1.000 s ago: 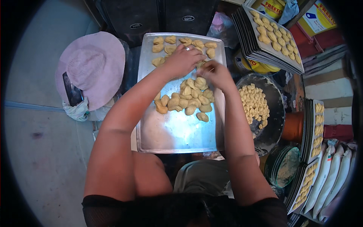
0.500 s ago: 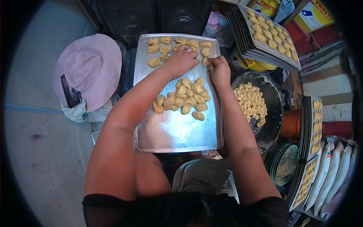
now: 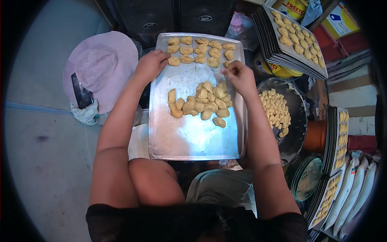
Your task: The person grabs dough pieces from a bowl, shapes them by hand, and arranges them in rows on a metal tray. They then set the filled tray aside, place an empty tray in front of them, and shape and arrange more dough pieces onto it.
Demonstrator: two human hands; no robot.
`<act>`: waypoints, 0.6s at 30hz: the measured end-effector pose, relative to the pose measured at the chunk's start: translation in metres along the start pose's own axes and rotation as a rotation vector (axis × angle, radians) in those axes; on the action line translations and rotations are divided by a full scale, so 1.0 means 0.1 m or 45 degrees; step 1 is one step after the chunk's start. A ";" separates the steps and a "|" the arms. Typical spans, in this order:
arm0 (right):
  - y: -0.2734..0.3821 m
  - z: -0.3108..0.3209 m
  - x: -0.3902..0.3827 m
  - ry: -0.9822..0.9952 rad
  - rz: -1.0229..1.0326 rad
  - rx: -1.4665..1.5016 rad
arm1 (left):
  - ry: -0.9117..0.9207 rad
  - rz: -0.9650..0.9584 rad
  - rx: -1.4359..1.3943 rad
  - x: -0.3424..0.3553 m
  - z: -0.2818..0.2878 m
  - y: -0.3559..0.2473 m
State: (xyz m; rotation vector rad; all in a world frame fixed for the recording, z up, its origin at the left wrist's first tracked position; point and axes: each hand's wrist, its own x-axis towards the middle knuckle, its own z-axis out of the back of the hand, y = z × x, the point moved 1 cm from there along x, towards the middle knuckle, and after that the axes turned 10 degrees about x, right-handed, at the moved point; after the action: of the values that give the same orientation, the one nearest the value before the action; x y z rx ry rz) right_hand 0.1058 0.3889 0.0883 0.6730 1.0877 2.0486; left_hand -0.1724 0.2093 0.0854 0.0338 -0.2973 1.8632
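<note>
A metal baking tray [image 3: 193, 147] lies in front of me, with pieces of yellow dough in rows at its far end. A loose heap of dough pieces [image 3: 205, 101] sits across its middle. At the tray's left edge, my left hand [image 3: 151, 66] has its fingers extended beside the nearest left dough piece [image 3: 174, 61]; contact with it is unclear. My right hand [image 3: 240, 77] is closed in a pinch at the right end of the rows. A small dough piece [image 3: 226, 63] shows at its fingertips, partly hidden by them.
Right of the tray stands a dark round basin [image 3: 296, 121] holding many small dough lumps. Stacked trays of shaped dough [image 3: 300, 36] rest on a yellow bucket at far right. More stacked trays [image 3: 331, 139] stand lower right. A pink hat [image 3: 96, 70] with a phone lies left.
My left hand has moved from above the rows to the tray's left edge, uncovering dough pieces there. My right hand stays at the right end. The whole view has shifted slightly.
</note>
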 end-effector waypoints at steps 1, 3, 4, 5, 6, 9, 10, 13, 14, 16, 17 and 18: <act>0.10 -0.03 -0.05 0.210 -0.045 -0.070 | 0.003 0.000 -0.002 0.01 -0.01 0.01; 0.13 -0.07 -0.10 0.569 0.031 -0.134 | -0.038 0.009 0.072 0.06 -0.02 -0.02; 0.11 -0.05 -0.09 0.561 0.030 -0.143 | -0.045 0.002 0.065 0.07 -0.03 -0.05; 0.09 -0.06 -0.08 0.517 0.058 -0.164 | -0.107 -0.151 -0.032 0.06 -0.04 -0.10; 0.17 -0.10 -0.08 0.478 0.092 -0.176 | -0.166 -0.297 -0.121 0.04 -0.04 -0.11; 0.46 -0.32 -0.09 0.618 0.130 -0.324 | -0.260 -0.256 0.072 -0.01 -0.14 -0.01; 0.44 -0.37 -0.07 0.793 0.082 -0.481 | -0.262 -0.251 0.069 -0.02 -0.12 -0.03; 0.42 -0.42 0.09 0.709 0.026 -0.199 | -0.460 -0.266 0.167 -0.11 0.10 -0.13; 0.45 -0.44 0.13 0.635 -0.054 -0.033 | -0.001 -0.259 -0.095 -0.14 0.18 -0.13; 0.62 -0.59 0.16 0.579 0.032 -0.052 | 0.467 -0.242 -0.351 -0.30 0.25 -0.21; 0.62 -0.71 0.17 0.449 0.214 -0.035 | 0.625 -0.305 -0.426 -0.39 0.24 -0.34; 0.65 -0.84 0.18 0.321 0.404 -0.007 | 0.781 -0.357 -0.489 -0.46 0.27 -0.40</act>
State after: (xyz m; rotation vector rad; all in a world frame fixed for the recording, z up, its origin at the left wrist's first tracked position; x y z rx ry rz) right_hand 0.0128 0.3375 0.1028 0.6282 1.1741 2.4607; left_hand -0.1241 0.1719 0.1109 -0.7105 -0.2019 1.4298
